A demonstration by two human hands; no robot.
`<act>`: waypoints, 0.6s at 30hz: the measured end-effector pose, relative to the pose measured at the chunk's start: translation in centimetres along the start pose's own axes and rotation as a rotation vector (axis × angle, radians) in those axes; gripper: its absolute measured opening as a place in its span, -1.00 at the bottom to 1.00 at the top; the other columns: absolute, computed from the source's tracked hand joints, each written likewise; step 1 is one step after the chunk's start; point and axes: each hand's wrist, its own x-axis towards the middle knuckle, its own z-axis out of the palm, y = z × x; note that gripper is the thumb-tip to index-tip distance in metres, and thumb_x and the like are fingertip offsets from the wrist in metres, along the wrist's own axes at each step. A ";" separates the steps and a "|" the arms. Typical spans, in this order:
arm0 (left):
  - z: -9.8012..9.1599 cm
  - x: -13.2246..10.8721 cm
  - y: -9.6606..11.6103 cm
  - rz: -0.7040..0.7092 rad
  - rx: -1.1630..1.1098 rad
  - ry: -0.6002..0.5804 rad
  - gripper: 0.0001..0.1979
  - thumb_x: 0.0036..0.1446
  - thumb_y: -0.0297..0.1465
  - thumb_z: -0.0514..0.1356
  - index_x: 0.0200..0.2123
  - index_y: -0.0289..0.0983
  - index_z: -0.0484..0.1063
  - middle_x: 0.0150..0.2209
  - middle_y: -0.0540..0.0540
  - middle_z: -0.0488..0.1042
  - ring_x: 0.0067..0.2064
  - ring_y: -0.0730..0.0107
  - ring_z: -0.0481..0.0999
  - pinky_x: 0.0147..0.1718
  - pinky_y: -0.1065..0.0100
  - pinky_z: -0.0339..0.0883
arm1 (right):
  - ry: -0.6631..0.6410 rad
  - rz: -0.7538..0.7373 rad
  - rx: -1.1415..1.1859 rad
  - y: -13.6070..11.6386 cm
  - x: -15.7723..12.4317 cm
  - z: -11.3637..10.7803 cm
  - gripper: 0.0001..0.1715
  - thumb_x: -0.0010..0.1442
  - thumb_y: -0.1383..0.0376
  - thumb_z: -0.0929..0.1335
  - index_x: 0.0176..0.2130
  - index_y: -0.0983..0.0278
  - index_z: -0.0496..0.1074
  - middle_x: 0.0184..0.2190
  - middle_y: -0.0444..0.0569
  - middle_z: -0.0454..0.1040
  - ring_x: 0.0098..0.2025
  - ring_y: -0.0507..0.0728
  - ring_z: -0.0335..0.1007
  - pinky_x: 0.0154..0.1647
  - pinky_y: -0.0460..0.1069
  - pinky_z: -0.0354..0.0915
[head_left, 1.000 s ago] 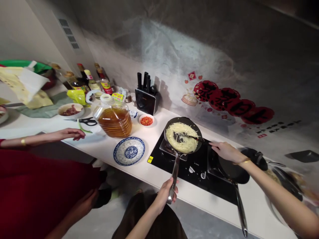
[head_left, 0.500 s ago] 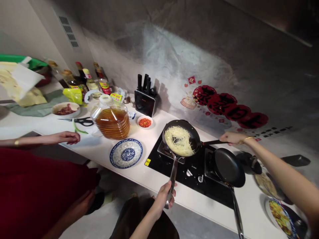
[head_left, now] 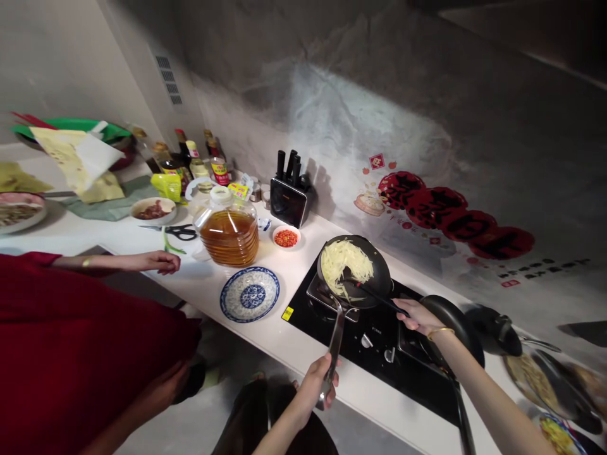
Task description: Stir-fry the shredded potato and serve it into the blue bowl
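Left hand [head_left: 322, 379] is closed around the end of the pan's long metal handle [head_left: 336, 332], fingers wrapped under it, out past the table's near edge. Right hand [head_left: 417, 314] is curled around the dark spatula [head_left: 379, 297], just right of the pan [head_left: 379, 275] and nearer me, with the spatula's far end down inside the pan. The pan sits on the left burner of the black hob [head_left: 365, 344].

Half a second ago my right hand was beyond the pan, up toward the wall; now it has come to the pan's near right. The pale shreds [head_left: 348, 260] then covered the bottom; now they are heaped on the left and far side, leaving the right side bare and dark. My left hand has kept its grip.

Right of the pan, a second pan [head_left: 455, 316] lies just past my right wrist. Left of the pan stands a blue plate [head_left: 250, 294], with bare table [head_left: 294, 341] between. Farther left of the pan, another person's hand [head_left: 164, 261] rests on the table.
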 end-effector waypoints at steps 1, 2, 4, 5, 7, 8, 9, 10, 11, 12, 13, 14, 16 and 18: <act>0.0 -0.1 0.0 0.002 0.004 0.000 -0.34 -0.09 0.18 0.11 -0.25 -0.32 0.32 -0.60 0.06 0.35 -0.77 0.59 0.20 -0.80 0.49 -0.05 | 0.009 -0.004 0.041 0.0 0.0 0.5 -0.77 0.17 0.15 0.30 -0.32 0.27 0.25 -0.69 -0.27 0.18 -0.77 -0.18 -0.23 -0.80 -0.24 -0.27; 0.0 -0.1 0.1 0.006 0.008 -0.002 -0.34 -0.09 0.18 0.10 -0.24 -0.32 0.33 -0.60 0.06 0.35 -0.77 0.59 0.20 -0.80 0.49 -0.06 | 0.015 -0.007 0.076 -0.1 0.0 1.0 -0.77 0.16 0.15 0.30 -0.33 0.27 0.24 -0.69 -0.27 0.18 -0.77 -0.18 -0.23 -0.79 -0.24 -0.27; 0.0 -0.1 0.1 0.014 0.014 -0.009 -0.34 -0.09 0.18 0.10 -0.24 -0.33 0.33 -0.59 0.06 0.35 -0.77 0.58 0.21 -0.80 0.48 -0.05 | 0.015 -0.019 0.114 0.2 -0.3 1.8 -0.77 0.15 0.17 0.32 -0.32 0.27 0.24 -0.67 -0.28 0.18 -0.76 -0.18 -0.23 -0.79 -0.24 -0.28; -0.1 -0.1 0.1 0.013 0.013 -0.014 -0.34 -0.08 0.18 0.10 -0.23 -0.33 0.33 -0.59 0.06 0.35 -0.76 0.58 0.22 -0.79 0.48 -0.04 | 0.008 -0.022 0.123 0.4 -0.8 2.0 -0.76 0.14 0.17 0.34 -0.29 0.27 0.25 -0.67 -0.29 0.17 -0.75 -0.19 -0.23 -0.79 -0.24 -0.28; -0.1 -0.1 0.0 0.000 0.010 -0.019 -0.33 -0.08 0.18 0.10 -0.22 -0.34 0.33 -0.59 0.06 0.35 -0.75 0.57 0.23 -0.79 0.48 -0.02 | -0.006 -0.024 0.143 1.1 -2.1 1.6 -0.73 0.12 0.19 0.36 -0.23 0.27 0.27 -0.65 -0.30 0.15 -0.75 -0.19 -0.23 -0.78 -0.25 -0.28; -0.1 0.0 0.0 -0.007 0.009 -0.020 -0.32 -0.08 0.18 0.10 -0.21 -0.34 0.33 -0.59 0.06 0.34 -0.75 0.57 0.23 -0.79 0.47 -0.01 | -0.002 -0.024 0.151 1.4 -3.0 1.0 -0.71 0.11 0.19 0.36 -0.20 0.28 0.28 -0.65 -0.31 0.14 -0.75 -0.19 -0.23 -0.78 -0.25 -0.27; -0.2 0.0 0.0 -0.008 0.008 -0.022 -0.31 -0.09 0.19 0.09 -0.21 -0.34 0.34 -0.59 0.06 0.34 -0.75 0.57 0.23 -0.79 0.47 -0.02 | 0.014 -0.027 0.152 1.5 -3.9 0.3 -0.69 0.10 0.19 0.37 -0.18 0.28 0.28 -0.65 -0.31 0.13 -0.75 -0.19 -0.23 -0.78 -0.25 -0.27; -0.2 0.1 -0.1 -0.006 0.010 -0.025 -0.30 -0.10 0.19 0.10 -0.20 -0.34 0.33 -0.59 0.07 0.34 -0.75 0.57 0.23 -0.79 0.47 -0.02 | 0.040 -0.035 0.143 1.4 -4.7 -0.4 -0.67 0.10 0.19 0.37 -0.16 0.28 0.29 -0.65 -0.31 0.13 -0.75 -0.18 -0.22 -0.78 -0.24 -0.26; -0.2 0.1 0.0 0.000 0.011 -0.028 -0.30 -0.10 0.19 0.10 -0.20 -0.34 0.33 -0.59 0.07 0.34 -0.75 0.57 0.23 -0.79 0.47 -0.03 | 0.072 -0.052 0.125 1.1 -5.3 -1.0 -0.65 0.10 0.19 0.37 -0.13 0.28 0.29 -0.65 -0.31 0.13 -0.75 -0.18 -0.21 -0.78 -0.24 -0.25; -0.1 0.0 0.0 0.006 0.012 -0.029 -0.30 -0.10 0.19 0.10 -0.20 -0.34 0.33 -0.59 0.07 0.34 -0.76 0.57 0.22 -0.79 0.47 -0.03 | 0.100 -0.076 0.100 0.4 -5.8 -1.5 -0.63 0.10 0.19 0.36 -0.12 0.28 0.28 -0.66 -0.31 0.14 -0.75 -0.17 -0.19 -0.78 -0.23 -0.24; -0.1 -0.1 0.1 0.009 0.012 -0.030 -0.31 -0.10 0.19 0.10 -0.20 -0.34 0.33 -0.59 0.08 0.33 -0.76 0.57 0.22 -0.78 0.47 -0.03 | 0.120 -0.099 0.070 -0.5 -5.9 -1.6 -0.63 0.10 0.18 0.36 -0.11 0.28 0.28 -0.66 -0.31 0.14 -0.75 -0.17 -0.18 -0.78 -0.23 -0.24; -0.1 -0.2 0.2 0.006 0.014 -0.031 -0.32 -0.09 0.18 0.10 -0.20 -0.34 0.33 -0.59 0.08 0.33 -0.76 0.58 0.22 -0.78 0.47 -0.03 | 0.129 -0.117 0.036 -1.5 -5.8 -1.5 -0.65 0.11 0.18 0.35 -0.13 0.28 0.27 -0.66 -0.31 0.13 -0.75 -0.17 -0.18 -0.78 -0.22 -0.23; -0.1 -0.4 0.5 0.000 0.018 -0.032 -0.34 -0.07 0.16 0.10 -0.21 -0.33 0.32 -0.59 0.09 0.33 -0.76 0.58 0.23 -0.78 0.47 -0.02 | 0.132 -0.122 -0.071 -3.8 -4.6 -0.4 -0.77 0.15 0.20 0.31 -0.21 0.27 0.27 -0.66 -0.31 0.13 -0.75 -0.17 -0.18 -0.78 -0.22 -0.22; -0.1 -0.5 0.6 -0.002 0.026 -0.036 -0.36 -0.06 0.14 0.11 -0.21 -0.33 0.31 -0.59 0.09 0.33 -0.75 0.57 0.23 -0.78 0.47 0.00 | 0.142 -0.082 -0.215 -5.6 -2.9 1.2 -0.87 0.20 0.23 0.26 -0.29 0.26 0.25 -0.66 -0.30 0.13 -0.76 -0.18 -0.18 -0.78 -0.22 -0.20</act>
